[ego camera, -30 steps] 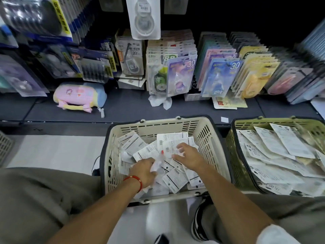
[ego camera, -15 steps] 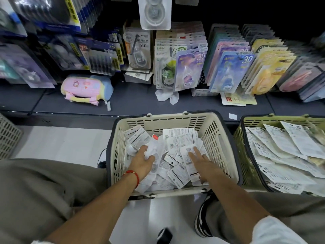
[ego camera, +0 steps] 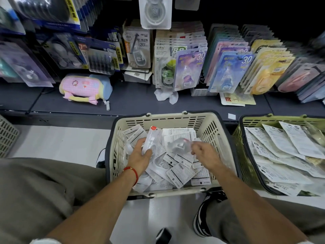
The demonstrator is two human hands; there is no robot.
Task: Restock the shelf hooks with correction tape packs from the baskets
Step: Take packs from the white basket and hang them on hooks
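Observation:
A beige basket (ego camera: 213, 125) in front of me is full of white correction tape packs lying face down. My left hand (ego camera: 140, 155) grips a small stack of clear-fronted packs (ego camera: 153, 138) with a red tab at the top, held upright above the pile. My right hand (ego camera: 204, 154) pinches another pack (ego camera: 178, 145) by its edge, lifted clear of the heap and blurred. A green basket (ego camera: 237, 145) at the right holds larger white packs. Above the shelf board, hooks carry rows of packs, including purple (ego camera: 189, 69) and blue (ego camera: 228, 71) ones.
A pink and blue pencil pouch (ego camera: 82, 88) lies on the dark shelf board (ego camera: 131, 101). A crumpled white wrapper (ego camera: 164, 95) lies below the hanging packs. A grey crate (ego camera: 7, 136) stands at the far left. My knees and a shoe (ego camera: 202, 221) are below the baskets.
My right hand rose from lying flat on the pile and now lifts one pack. My left hand keeps its stack, raised slightly toward the basket's back.

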